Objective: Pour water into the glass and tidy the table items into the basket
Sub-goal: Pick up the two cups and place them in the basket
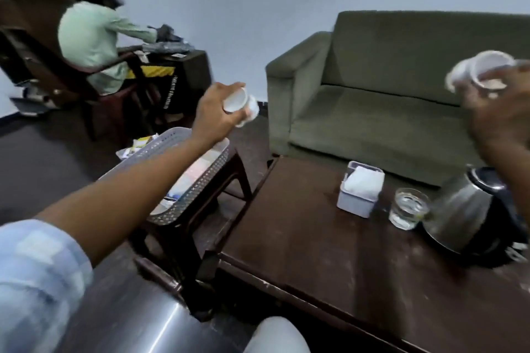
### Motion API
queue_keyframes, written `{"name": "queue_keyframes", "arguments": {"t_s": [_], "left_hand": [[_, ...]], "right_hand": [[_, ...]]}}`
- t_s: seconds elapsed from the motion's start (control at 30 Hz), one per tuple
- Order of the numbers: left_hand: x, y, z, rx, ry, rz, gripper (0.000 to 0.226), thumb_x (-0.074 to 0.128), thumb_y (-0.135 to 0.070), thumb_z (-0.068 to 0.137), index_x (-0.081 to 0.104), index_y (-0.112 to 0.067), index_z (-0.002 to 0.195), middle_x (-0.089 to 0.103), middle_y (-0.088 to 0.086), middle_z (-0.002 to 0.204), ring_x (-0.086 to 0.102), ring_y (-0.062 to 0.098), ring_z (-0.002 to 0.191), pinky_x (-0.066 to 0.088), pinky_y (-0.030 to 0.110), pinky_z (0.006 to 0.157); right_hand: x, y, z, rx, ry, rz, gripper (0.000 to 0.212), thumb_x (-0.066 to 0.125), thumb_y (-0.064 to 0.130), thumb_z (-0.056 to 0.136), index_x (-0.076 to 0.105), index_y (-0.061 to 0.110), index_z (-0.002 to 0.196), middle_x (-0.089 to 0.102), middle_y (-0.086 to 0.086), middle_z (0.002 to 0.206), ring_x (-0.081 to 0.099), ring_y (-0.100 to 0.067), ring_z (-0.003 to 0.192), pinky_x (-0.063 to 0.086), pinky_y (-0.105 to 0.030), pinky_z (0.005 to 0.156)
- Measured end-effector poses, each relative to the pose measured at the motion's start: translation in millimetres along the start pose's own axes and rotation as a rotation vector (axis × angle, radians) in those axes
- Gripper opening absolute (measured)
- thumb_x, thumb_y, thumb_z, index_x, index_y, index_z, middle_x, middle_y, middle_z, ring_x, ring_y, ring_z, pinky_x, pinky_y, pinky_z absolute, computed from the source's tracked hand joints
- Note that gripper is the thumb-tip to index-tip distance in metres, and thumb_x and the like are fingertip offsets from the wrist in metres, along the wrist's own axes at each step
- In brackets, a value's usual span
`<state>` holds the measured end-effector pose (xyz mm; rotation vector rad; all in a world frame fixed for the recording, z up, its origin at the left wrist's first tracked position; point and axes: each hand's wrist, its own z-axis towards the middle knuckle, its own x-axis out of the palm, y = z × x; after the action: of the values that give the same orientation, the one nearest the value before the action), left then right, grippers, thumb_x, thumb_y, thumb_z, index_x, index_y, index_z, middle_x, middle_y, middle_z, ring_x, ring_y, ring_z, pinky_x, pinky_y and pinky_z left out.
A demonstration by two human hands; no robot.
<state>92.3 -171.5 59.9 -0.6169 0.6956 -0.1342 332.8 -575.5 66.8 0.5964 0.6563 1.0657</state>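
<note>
My left hand (215, 114) holds a small white cup (239, 104) tipped on its side in the air, just beyond the far end of the grey perforated basket (198, 183). Raised high at the right edge of the view, my right hand (493, 112) grips another white cup (481, 71), also tilted. The basket rests on a dark stool left of the table and holds some pale items. On the dark wooden table (315, 238) a clear glass (408, 210) with water in it stands beside a steel kettle (464, 215).
A white tissue box (360, 188) stands on the table left of the glass. A green sofa (401, 94) runs behind the table. At the far left another person (91, 34) sits in a chair at a small desk. Papers (137, 146) lie on the floor behind the basket.
</note>
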Motion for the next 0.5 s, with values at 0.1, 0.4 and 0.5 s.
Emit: {"name": "queue_keyframes", "arguments": {"t_s": [0.1, 0.4, 0.5], "left_hand": [[-23.3, 71.5, 11.7, -0.324, -0.066, 0.151, 0.061, 0.085, -0.026, 0.075, 0.072, -0.02, 0.135, 0.067, 0.017, 0.121, 0.066, 0.031, 0.116, 0.047, 0.031, 0.104], [-33.0, 206.3, -8.6, -0.691, 0.02, 0.324, 0.065, 0.086, -0.021, 0.076, 0.068, -0.019, 0.138, 0.07, 0.015, 0.133, 0.059, 0.036, 0.133, 0.051, 0.043, 0.109], [-31.6, 225.2, -14.7, -0.724, 0.072, 0.339, 0.068, 0.085, -0.017, 0.078, 0.063, -0.017, 0.142, 0.066, 0.018, 0.137, 0.053, 0.036, 0.139, 0.047, 0.043, 0.112]], "right_hand": [[111.8, 70.1, -23.3, -0.133, 0.284, 0.002, 0.033, 0.08, 0.047, 0.082, 0.073, 0.017, 0.096, 0.062, -0.016, 0.121, 0.06, -0.017, 0.106, 0.043, -0.011, 0.087], [344.4, 167.6, -229.9, -0.206, 0.978, -0.069, 0.041, 0.083, 0.041, 0.086, 0.081, 0.006, 0.106, 0.065, -0.018, 0.118, 0.062, -0.032, 0.113, 0.051, -0.035, 0.095], [371.8, 168.2, -246.5, -0.186, 1.014, -0.125, 0.039, 0.082, 0.037, 0.087, 0.08, 0.007, 0.114, 0.064, -0.018, 0.122, 0.059, -0.033, 0.119, 0.051, -0.037, 0.099]]}}
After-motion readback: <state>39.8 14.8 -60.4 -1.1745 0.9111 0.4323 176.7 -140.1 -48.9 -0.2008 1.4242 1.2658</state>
